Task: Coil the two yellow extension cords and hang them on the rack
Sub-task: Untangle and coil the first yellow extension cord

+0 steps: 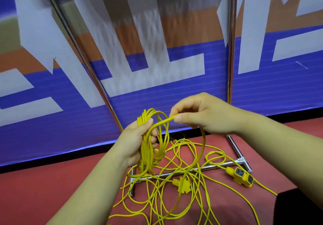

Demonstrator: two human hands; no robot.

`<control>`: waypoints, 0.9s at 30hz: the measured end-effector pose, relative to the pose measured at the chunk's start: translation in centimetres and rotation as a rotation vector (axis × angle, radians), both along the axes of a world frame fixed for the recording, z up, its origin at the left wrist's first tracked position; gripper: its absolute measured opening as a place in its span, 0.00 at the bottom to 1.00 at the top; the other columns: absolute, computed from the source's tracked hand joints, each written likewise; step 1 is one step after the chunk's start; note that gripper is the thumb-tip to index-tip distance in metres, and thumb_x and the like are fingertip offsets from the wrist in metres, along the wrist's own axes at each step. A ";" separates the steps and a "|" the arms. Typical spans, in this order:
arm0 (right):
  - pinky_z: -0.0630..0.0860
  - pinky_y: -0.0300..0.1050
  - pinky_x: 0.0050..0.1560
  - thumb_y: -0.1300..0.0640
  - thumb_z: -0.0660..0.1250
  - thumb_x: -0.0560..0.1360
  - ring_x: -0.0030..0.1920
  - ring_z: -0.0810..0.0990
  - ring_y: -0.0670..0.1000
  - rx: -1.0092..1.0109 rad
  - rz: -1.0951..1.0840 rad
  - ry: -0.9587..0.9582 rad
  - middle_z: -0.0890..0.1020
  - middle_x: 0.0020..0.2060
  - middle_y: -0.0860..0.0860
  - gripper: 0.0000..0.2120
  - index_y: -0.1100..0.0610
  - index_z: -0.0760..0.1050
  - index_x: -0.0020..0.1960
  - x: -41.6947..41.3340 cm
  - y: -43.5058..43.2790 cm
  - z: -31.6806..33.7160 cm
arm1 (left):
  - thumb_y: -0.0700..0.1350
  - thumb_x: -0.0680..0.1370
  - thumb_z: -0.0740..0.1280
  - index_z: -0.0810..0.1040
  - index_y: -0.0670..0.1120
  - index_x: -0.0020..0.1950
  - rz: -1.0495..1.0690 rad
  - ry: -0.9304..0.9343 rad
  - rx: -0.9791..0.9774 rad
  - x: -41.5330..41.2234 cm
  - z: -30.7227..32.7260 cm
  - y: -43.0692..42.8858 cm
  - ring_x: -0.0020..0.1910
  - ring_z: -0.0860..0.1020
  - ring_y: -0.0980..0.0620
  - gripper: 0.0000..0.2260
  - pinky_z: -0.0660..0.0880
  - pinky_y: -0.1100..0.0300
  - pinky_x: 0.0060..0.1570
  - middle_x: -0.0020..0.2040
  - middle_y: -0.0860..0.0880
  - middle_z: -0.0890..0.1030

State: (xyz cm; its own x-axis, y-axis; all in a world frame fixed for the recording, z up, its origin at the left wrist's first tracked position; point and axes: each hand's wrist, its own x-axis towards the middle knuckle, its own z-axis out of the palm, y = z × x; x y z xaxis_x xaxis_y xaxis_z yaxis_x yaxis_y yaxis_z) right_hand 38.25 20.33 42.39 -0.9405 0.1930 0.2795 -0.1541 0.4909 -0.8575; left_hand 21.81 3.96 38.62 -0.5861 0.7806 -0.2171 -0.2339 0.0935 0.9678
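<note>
My left hand (135, 143) grips a bundle of several yellow cord loops (148, 147) that hang down from my fist. Just to its right, my right hand (201, 114) pinches a strand of the same yellow cord (170, 119) between thumb and fingers, and that strand arcs down toward the floor. A loose tangle of yellow cord (174, 198) lies on the red floor below my hands. A yellow socket block (242, 176) rests at the right of the tangle and a yellow plug (182, 184) near its middle. The chrome rack (231, 49) stands behind, with its base bar (201, 169) on the floor.
A blue, white and orange banner wall (174, 93) stands right behind the rack. The rack's slanted left post (83, 58) and a short foot tube (132, 184) flank the tangle. A dark object (297, 207) sits at the bottom right corner on the red floor (52, 189).
</note>
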 end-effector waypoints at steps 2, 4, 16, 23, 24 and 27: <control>0.69 0.37 0.35 0.58 0.71 0.77 0.31 0.70 0.44 -0.018 -0.026 0.000 0.77 0.30 0.43 0.03 0.53 0.83 0.49 0.2 0.3 -0.1 | 0.47 0.81 0.65 0.75 0.45 0.49 -0.012 -0.033 -0.010 0.2 0.1 0.2 0.26 0.73 0.51 0.06 0.75 0.57 0.29 0.31 0.46 0.76; 0.70 0.38 0.35 0.58 0.71 0.77 0.31 0.71 0.44 -0.023 -0.055 0.005 0.78 0.31 0.44 0.03 0.53 0.83 0.49 0.2 0.4 -0.2 | 0.49 0.79 0.66 0.74 0.44 0.49 -0.031 -0.063 -0.007 0.4 0.3 0.4 0.26 0.73 0.50 0.08 0.76 0.56 0.29 0.30 0.46 0.74; 0.70 0.35 0.32 0.58 0.75 0.74 0.29 0.75 0.39 -0.152 -0.365 0.187 0.81 0.27 0.45 0.04 0.57 0.84 0.47 -0.9 1.5 -1.0 | 0.47 0.68 0.78 0.73 0.44 0.50 -0.406 -0.095 0.040 1.8 0.9 0.2 0.23 0.68 0.55 0.19 0.73 0.60 0.25 0.29 0.49 0.67; 0.66 0.40 0.29 0.56 0.77 0.71 0.28 0.68 0.50 -0.248 -0.329 0.006 0.74 0.28 0.53 0.11 0.59 0.76 0.42 -1.1 3.2 -2.6 | 0.51 0.64 0.82 0.76 0.46 0.44 -0.366 -0.198 0.121 1.1 3.0 -0.4 0.18 0.62 0.60 0.20 0.65 0.67 0.19 0.24 0.54 0.64; 0.68 0.39 0.30 0.58 0.76 0.73 0.28 0.69 0.49 -0.250 -0.269 -0.019 0.75 0.27 0.51 0.09 0.59 0.76 0.43 -1.0 3.2 -2.7 | 0.51 0.62 0.83 0.76 0.45 0.43 -0.351 -0.214 0.150 0.7 3.3 -0.6 0.17 0.62 0.60 0.20 0.65 0.67 0.19 0.23 0.54 0.63; 0.76 0.40 0.37 0.63 0.72 0.76 0.32 0.76 0.49 -0.255 -0.165 -0.062 0.79 0.31 0.52 0.04 0.60 0.77 0.47 -0.6 3.3 -2.5 | 0.51 0.61 0.84 0.76 0.46 0.39 -0.316 -0.236 0.189 -0.1 3.9 -1.2 0.16 0.62 0.61 0.20 0.64 0.67 0.18 0.22 0.55 0.63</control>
State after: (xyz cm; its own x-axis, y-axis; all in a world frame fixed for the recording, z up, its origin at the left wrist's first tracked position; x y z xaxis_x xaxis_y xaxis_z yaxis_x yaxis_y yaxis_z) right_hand 37.62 23.62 39.84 -0.9043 0.4012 0.1459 -0.0340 0.2730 -0.9614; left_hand 21.70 2.72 42.52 -0.2631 0.9527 -0.1519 -0.4388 0.0221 0.8983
